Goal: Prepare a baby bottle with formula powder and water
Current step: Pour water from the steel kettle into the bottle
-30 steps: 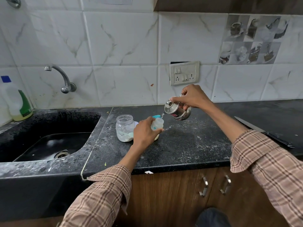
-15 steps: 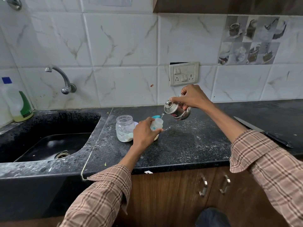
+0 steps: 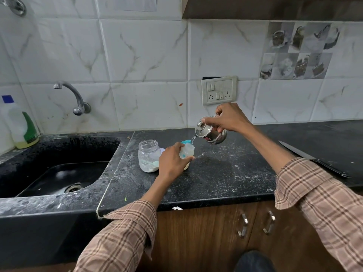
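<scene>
My left hand (image 3: 171,161) is wrapped around a small translucent baby bottle (image 3: 187,151) standing open on the black counter (image 3: 225,173). My right hand (image 3: 225,117) holds a small steel kettle (image 3: 210,133) tilted to the left, its spout just above the bottle's mouth, and a thin stream of water runs into it. A clear jar (image 3: 148,156) with white formula powder at its bottom stands open just left of the bottle. A teal cap (image 3: 185,141) peeks out behind the bottle.
A black sink (image 3: 59,173) with a wall tap (image 3: 75,97) lies to the left, and a detergent bottle (image 3: 21,126) stands at its far corner. A long knife (image 3: 312,159) lies on the counter at the right. White powder dusts the counter.
Almost nothing has moved: both hands keep their places and the kettle stays tilted over the bottle, still pouring.
</scene>
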